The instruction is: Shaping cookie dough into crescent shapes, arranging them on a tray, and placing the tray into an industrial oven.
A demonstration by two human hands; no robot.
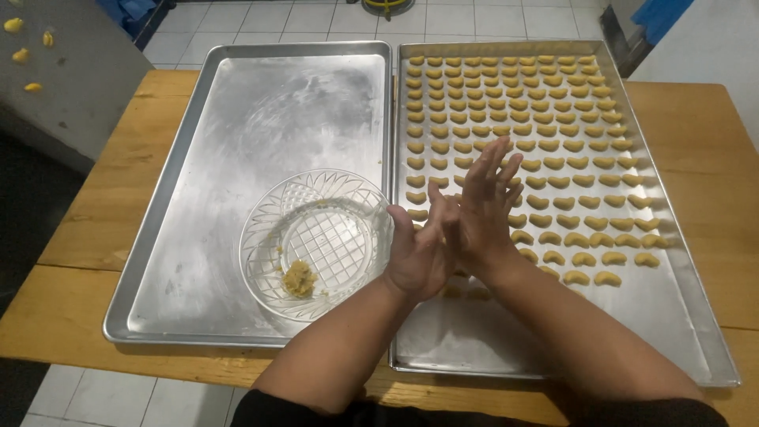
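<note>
My left hand [417,257] and my right hand [484,207] are pressed palm against palm over the near left part of the right metal tray [672,316]. The right hand's fingers are stretched out and point away from me. Whatever lies between the palms is hidden. That tray holds several rows of small yellow crescent-shaped dough pieces [545,119], and its near end is bare metal. Just left of my hands a clear cut-glass bowl [273,213] stands on the left metal tray [182,198]. A small lump of yellow dough [299,278] lies in the bowl.
Both trays lie side by side on a wooden table [103,205] above a white tiled floor. A grey surface [79,71] at the upper left carries several yellow pieces. Blue objects show at the top corners.
</note>
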